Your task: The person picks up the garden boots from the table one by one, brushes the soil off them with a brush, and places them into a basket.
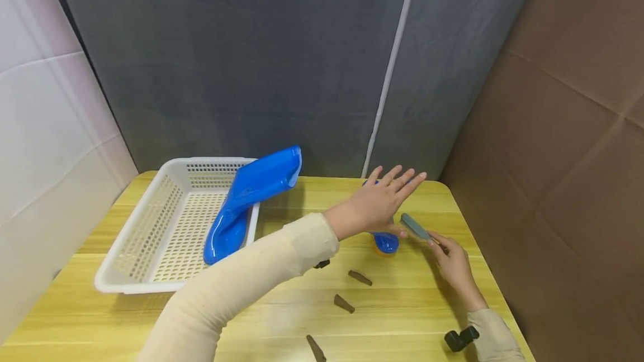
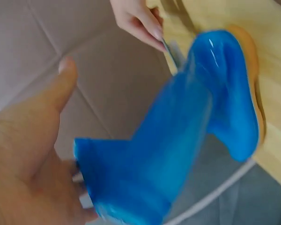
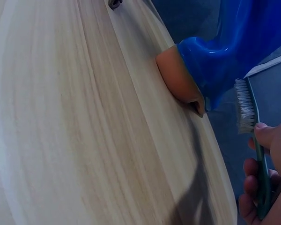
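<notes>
A person's left hand [image 1: 374,205], its fingers spread wide, is beside the top of a blue boot [image 1: 386,243] standing upright on a wooden table [image 1: 402,323]; whether skin meets boot, I cannot tell. The right hand [image 1: 453,264] curls its fingers round the handle of a brush [image 3: 246,108] (green, with pale bristles) near that boot. To the left, a second boot [image 1: 251,189] leans out over the rim of a white basket [image 1: 146,288]. Three brown strips [image 1: 344,303] lie nearer the person.

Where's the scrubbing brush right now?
In the head view, the scrubbing brush is right of centre, held in the right hand, beside the standing blue rain boot.
</notes>
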